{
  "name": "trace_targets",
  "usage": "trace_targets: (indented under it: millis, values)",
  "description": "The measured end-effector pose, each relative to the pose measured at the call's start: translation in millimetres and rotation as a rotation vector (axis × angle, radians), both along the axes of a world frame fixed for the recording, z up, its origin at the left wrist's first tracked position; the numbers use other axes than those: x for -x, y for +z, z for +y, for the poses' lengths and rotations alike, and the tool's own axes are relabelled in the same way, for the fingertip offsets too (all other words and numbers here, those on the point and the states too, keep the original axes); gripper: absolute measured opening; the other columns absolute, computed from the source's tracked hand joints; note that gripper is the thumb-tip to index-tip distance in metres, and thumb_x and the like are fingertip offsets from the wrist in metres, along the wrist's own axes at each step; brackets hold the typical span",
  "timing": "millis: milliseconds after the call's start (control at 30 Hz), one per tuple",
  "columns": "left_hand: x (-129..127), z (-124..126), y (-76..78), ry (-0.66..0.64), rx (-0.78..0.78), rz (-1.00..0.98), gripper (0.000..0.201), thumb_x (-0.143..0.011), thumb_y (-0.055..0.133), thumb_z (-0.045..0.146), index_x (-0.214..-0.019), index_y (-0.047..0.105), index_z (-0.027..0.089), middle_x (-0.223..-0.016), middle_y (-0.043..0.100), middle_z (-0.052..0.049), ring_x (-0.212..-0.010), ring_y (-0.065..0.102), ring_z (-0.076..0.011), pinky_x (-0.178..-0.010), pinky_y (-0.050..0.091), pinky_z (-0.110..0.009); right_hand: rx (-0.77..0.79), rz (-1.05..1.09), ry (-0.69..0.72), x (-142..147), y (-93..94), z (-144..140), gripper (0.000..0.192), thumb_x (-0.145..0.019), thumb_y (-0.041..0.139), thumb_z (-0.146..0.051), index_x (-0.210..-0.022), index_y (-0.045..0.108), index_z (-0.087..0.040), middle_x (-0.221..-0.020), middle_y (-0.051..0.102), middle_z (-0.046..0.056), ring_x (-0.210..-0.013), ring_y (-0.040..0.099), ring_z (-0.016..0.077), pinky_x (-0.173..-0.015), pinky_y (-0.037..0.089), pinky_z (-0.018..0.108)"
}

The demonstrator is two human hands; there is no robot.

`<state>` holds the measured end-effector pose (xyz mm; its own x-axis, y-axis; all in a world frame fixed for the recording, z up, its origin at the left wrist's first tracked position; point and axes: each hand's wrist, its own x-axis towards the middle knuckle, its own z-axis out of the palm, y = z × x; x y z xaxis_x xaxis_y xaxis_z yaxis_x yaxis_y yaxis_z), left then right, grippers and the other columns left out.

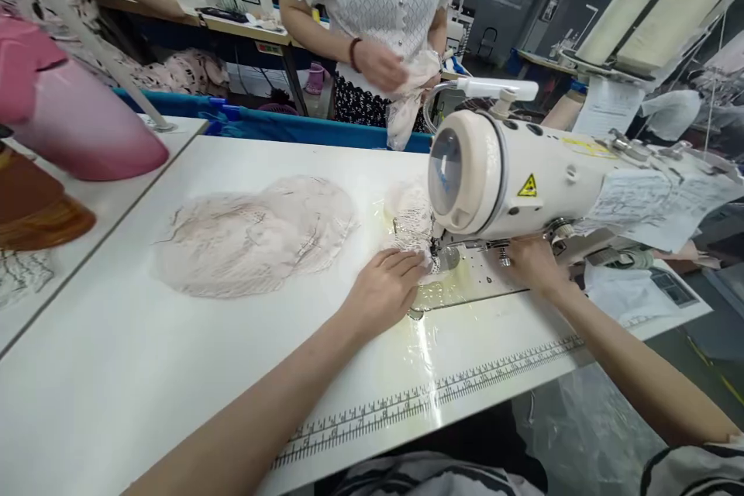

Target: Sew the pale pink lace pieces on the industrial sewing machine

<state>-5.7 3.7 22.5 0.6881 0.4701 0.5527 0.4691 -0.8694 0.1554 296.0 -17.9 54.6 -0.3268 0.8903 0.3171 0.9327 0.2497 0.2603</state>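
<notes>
Lace piece (pixel 414 223): lay under the sewing machine (pixel 511 170) needle on our white bench (pixel 116 372).
Left hand (pixel 387 287): fingers flat, open, pressing lace.
Right hand (pixel 532 263): behind needle; we couldn't tell its grip.

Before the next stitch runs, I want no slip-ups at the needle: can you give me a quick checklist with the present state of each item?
1. Left hand flat on the lace piece: ok.
2. Right hand beside the sewing machine bed, under its arm: ok.
3. Fingertips clear of the needle: cannot tell, the machine head hides it.
4. Lace stack apart from the machine: ok.
5. Thread routed: cannot tell.
</notes>
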Motion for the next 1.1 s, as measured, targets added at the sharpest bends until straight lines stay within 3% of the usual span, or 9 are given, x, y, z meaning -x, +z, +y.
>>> trace_targets:
  millis: [67,133,233,333,567,667,833,933,1100]
  values:
    - [0,-1,4.1,0.011,-0.015,-0.016,0.024,-0.087,0.048,0.011,-0.105,0.062,0.017,-0.113,0.068,-0.004,-0.102,0.063,-0.0194,-0.092,0.043,-0.040,-0.012,0.018,0.041,13,-6.8,-13,0.024,-0.092,0.049,-0.029,-0.086,0.068,-0.014,-0.077,0.066,0.009,-0.072,0.060,0.0177,-0.064,0.048,0.030]
    - [-1,-3,8.3,0.026,-0.025,-0.015,0.018,-0.087,0.049,0.012,-0.098,0.062,0.018,-0.107,0.069,-0.002,-0.096,0.063,-0.0188,-0.085,0.042,-0.039,-0.060,0.065,0.197,30,-11.1,-22,0.024,-0.092,0.049,-0.024,-0.107,0.066,-0.018,-0.089,0.070,0.007,-0.072,0.061,0.0161,-0.065,0.048,0.030]
    - [-3,-4,12.3,0.049,-0.043,-0.007,0.012,-0.084,0.051,0.009,-0.088,0.059,0.018,-0.102,0.070,-0.002,-0.091,0.064,-0.0181,-0.077,0.041,-0.036,-0.081,0.161,0.434,52,-14.8,-25,0.035,-0.091,0.048,-0.018,-0.126,0.056,-0.017,-0.123,0.063,0.007,-0.105,0.061,0.0184,-0.081,0.052,0.033]
    - [-4,-5,14.3,0.073,-0.086,0.019,0.014,-0.082,0.050,0.006,-0.081,0.057,0.018,-0.098,0.070,-0.003,-0.091,0.063,-0.0181,-0.073,0.040,-0.034,-0.048,0.252,0.533,55,-18.5,-21,0.031,-0.091,0.047,-0.016,-0.119,0.061,-0.019,-0.116,0.068,0.003,-0.111,0.060,0.0163,-0.089,0.052,0.035]
    - [-4,-15,24.4,0.278,-0.111,0.167,0.032,-0.083,0.058,0.020,-0.114,0.058,0.013,-0.090,0.068,-0.007,-0.088,0.060,-0.0246,-0.071,0.040,-0.038,0.002,0.276,0.398,8,-22.4,-26,0.036,-0.088,0.047,-0.013,-0.120,0.061,-0.021,-0.115,0.068,0.004,-0.111,0.061,0.0202,-0.097,0.050,0.045]
    - [-3,-18,30.8,0.349,-0.060,0.238,0.021,-0.082,0.061,0.022,-0.102,0.065,0.016,-0.082,0.066,-0.006,-0.082,0.058,-0.0248,-0.068,0.041,-0.037,-0.049,0.278,0.399,3,-20.2,-31,0.036,-0.088,0.049,-0.013,-0.121,0.061,-0.023,-0.114,0.069,0.002,-0.111,0.060,0.0202,-0.097,0.050,0.045]
    - [-3,-23,40.0,0.366,-0.024,0.238,0.013,-0.081,0.057,0.011,-0.079,0.066,0.019,-0.084,0.068,-0.002,-0.079,0.059,-0.0195,-0.045,0.035,-0.026,-0.121,0.260,0.475,30,-13.0,-28,0.037,-0.089,0.048,-0.012,-0.124,0.056,-0.016,-0.114,0.068,0.005,-0.094,0.064,0.0158,-0.071,0.055,0.030]
    - [-5,-28,45.2,0.331,0.014,0.219,0.020,-0.084,0.049,0.007,-0.085,0.065,0.020,-0.106,0.068,0.000,-0.093,0.063,-0.0168,-0.041,0.034,-0.022,-0.107,0.175,0.518,53,-6.7,-21,0.041,-0.090,0.045,-0.014,-0.131,0.049,-0.016,-0.128,0.060,0.005,-0.080,0.063,0.0111,-0.047,0.042,0.024]
    - [-7,-33,58.0,0.291,0.156,0.312,0.027,-0.089,0.039,0.006,-0.100,0.060,0.019,-0.104,0.068,-0.004,-0.079,0.065,-0.0144,-0.049,0.041,-0.020,-0.002,0.234,0.502,68,-11.2,-8,0.026,-0.092,0.044,-0.016,-0.109,0.063,-0.021,-0.095,0.069,0.001,-0.071,0.057,0.0107,-0.050,0.033,0.024]
